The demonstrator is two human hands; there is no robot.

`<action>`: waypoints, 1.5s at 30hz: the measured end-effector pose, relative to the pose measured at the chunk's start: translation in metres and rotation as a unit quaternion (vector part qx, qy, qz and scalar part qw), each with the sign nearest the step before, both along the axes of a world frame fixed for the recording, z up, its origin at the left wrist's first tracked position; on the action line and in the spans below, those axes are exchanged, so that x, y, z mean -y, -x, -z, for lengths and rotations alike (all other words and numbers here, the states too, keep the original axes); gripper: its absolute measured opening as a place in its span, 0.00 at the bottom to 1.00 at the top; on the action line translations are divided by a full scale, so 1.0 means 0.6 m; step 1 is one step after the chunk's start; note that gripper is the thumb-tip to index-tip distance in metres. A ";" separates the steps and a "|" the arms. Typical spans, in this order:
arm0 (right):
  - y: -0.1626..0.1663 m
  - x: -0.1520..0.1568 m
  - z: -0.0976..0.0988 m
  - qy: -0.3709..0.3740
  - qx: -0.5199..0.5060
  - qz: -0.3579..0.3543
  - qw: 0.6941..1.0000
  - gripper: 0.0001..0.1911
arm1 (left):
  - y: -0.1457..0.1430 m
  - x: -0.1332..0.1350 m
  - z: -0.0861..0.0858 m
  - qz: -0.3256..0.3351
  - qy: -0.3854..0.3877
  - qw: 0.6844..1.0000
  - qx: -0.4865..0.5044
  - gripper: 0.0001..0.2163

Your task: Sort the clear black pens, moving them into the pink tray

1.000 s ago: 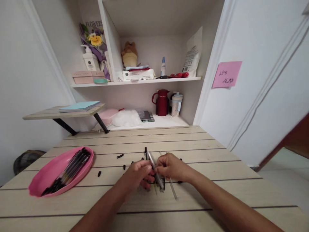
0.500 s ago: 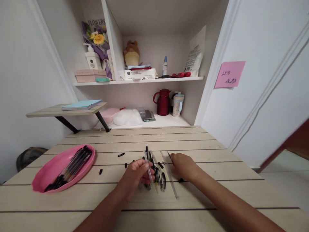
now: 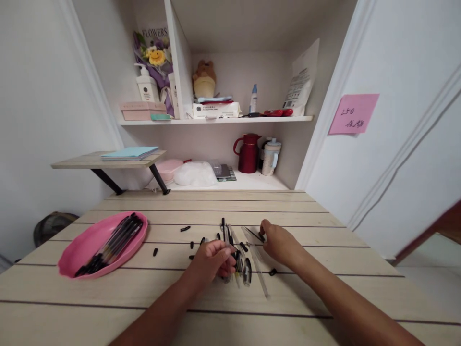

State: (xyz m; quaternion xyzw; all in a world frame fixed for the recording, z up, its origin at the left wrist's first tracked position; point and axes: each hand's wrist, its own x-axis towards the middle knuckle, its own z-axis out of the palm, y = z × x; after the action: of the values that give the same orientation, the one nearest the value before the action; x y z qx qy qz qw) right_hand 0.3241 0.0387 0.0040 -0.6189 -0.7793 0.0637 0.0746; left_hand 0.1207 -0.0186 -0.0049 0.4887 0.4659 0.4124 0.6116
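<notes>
My left hand (image 3: 216, 257) is closed, its fingers and thumb pinched round a clear pen barrel that is mostly hidden by the fingers. Fingers of my right hand (image 3: 279, 240) are curled at one end of a thin dark pen refill (image 3: 254, 234), which points away to the left. Between and below the hands lies a loose pile of pen parts: a clear tube (image 3: 260, 274), a black cap with a clip (image 3: 247, 271), and several black pieces. A small black cap (image 3: 272, 272) lies near my right wrist.
A pink oval tray (image 3: 72, 254) with several black-ended pens (image 3: 117, 240) stands at left. Small black caps (image 3: 155, 252) are scattered between tray and pile. A raised wooden shelf (image 3: 77, 160) holds blue paper. Behind, a cabinet holds a red jug (image 3: 248, 154) and a cup (image 3: 271, 157).
My right hand has lifted slightly and its fingers have drawn to the refill's near end, showing more of it. The left hand's clear barrel has turned and shows less. The view has shifted slightly.
</notes>
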 end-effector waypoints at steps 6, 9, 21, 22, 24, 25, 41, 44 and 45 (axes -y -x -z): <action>-0.016 -0.016 -0.007 -0.002 -0.065 0.014 0.998 0.18 | 0.000 0.001 0.003 0.015 -0.004 1.000 0.007 0.13; -0.016 -0.017 -0.016 0.011 -0.097 -0.003 0.995 0.12 | -0.001 0.002 0.003 0.017 -0.001 1.000 0.012 0.14; 0.026 0.020 -0.041 0.166 -0.585 -0.117 0.785 0.07 | -0.001 0.003 0.004 0.043 -0.036 0.998 -0.012 0.13; 0.029 0.023 -0.045 0.150 -0.619 -0.119 0.761 0.08 | -0.002 0.004 0.006 0.047 -0.047 0.998 -0.022 0.13; 0.033 0.028 -0.051 0.111 -0.677 -0.111 0.719 0.10 | -0.004 0.006 0.011 0.053 -0.071 0.995 -0.040 0.12; 0.034 0.030 -0.053 0.097 -0.694 -0.106 0.705 0.11 | -0.005 0.007 0.013 0.057 -0.080 0.994 -0.047 0.12; 0.039 0.038 -0.053 0.097 -0.673 -0.117 0.724 0.10 | -0.008 0.013 0.010 0.055 -0.092 0.991 -0.085 0.11; 0.037 0.038 -0.054 0.095 -0.665 -0.121 0.731 0.09 | -0.007 0.013 0.011 0.049 -0.101 0.988 -0.105 0.11; 0.037 0.038 -0.054 0.092 -0.662 -0.121 0.734 0.09 | -0.007 0.014 0.011 0.046 -0.104 0.987 -0.110 0.11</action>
State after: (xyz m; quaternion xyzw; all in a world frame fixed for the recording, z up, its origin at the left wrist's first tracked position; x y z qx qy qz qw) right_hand 0.3020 0.0161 0.0363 -0.3248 -0.5917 0.5368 0.5062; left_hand 0.1252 -0.0267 -0.0112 0.6129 0.4619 0.3742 0.5206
